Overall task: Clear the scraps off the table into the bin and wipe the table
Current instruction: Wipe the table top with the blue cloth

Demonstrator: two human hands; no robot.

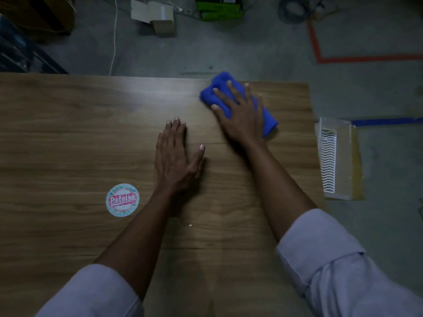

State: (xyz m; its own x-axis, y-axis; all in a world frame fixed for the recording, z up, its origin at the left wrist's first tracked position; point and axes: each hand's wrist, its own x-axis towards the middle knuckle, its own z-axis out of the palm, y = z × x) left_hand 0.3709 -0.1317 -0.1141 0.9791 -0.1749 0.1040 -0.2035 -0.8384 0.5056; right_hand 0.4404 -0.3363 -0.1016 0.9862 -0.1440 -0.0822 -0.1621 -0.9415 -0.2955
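Observation:
A folded blue cloth [220,88] lies on the wooden table [68,138] near its far right corner. My right hand [240,113] presses flat on the cloth with straight, spread fingers. My left hand [176,154] rests flat on the bare table top, left of and nearer than the cloth, fingers straight. A tiny white scrap [190,225] lies on the table between my forearms. A clear plastic bin [338,159] with a white ribbed insert stands on the floor just past the table's right edge.
A round sticker [122,199] with red lettering sits on the table at the left of my left arm. On the grey floor beyond the far edge are cardboard boxes [158,17], a green box [219,10], cables and red tape lines [366,58].

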